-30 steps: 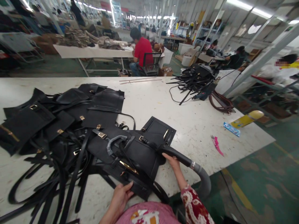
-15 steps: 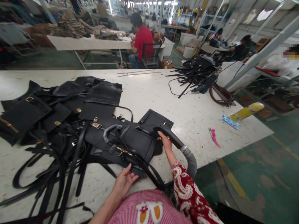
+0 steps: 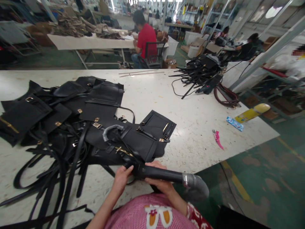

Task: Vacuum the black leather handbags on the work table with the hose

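A black hose nozzle (image 3: 164, 174) with a ribbed grey hose (image 3: 195, 183) lies level in front of my body. My right hand (image 3: 163, 185) wraps round its black tube from below. Its tip is at the near edge of a black leather bag (image 3: 143, 143) with a gold zip and a wrapped handle. My left hand (image 3: 121, 180) is closed on that near edge, thumb on top; its other fingers are partly hidden. From the far side of the bag, a flat black panel (image 3: 158, 122) with gold fittings sticks out.
Several black bags (image 3: 100, 92) with loose straps (image 3: 63, 178) cover the table's left side. Another black strap pile (image 3: 202, 71) and brown cords (image 3: 225, 95) lie at the far right. Pink snips (image 3: 218, 140), a blue packet (image 3: 234, 123) and a yellow can (image 3: 254, 112) rest near the right edge.
My right hand has brought the nozzle down and left, from the bag's right side to its near edge. My left hand has closed from a looser, palm-up pose.
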A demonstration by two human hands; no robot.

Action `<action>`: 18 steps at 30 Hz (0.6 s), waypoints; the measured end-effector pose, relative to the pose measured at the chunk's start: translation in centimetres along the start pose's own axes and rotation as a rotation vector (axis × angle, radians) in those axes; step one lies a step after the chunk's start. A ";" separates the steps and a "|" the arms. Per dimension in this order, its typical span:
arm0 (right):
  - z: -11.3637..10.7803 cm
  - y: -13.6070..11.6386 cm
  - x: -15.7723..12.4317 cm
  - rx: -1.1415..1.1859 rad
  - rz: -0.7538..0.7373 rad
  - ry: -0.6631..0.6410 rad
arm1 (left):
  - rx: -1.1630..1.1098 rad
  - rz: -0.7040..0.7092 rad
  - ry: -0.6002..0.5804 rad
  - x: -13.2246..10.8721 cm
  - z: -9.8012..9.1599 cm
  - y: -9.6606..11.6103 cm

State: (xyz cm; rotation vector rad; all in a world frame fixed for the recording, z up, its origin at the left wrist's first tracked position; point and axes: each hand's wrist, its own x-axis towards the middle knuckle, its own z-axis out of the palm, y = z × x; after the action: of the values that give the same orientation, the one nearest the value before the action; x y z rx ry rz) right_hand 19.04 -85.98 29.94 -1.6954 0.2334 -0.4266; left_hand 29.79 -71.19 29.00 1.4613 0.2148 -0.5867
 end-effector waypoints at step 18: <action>1.8 -0.9 -1.1 -0.043 -0.084 0.007 | -0.184 -0.173 -0.047 -1.7 0.0 0.5</action>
State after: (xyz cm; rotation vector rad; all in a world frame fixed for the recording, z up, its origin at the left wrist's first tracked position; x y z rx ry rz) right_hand 18.67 -83.74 30.42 -1.7510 0.1783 -0.4927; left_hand 28.66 -70.82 30.26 1.2569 0.3519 -0.7214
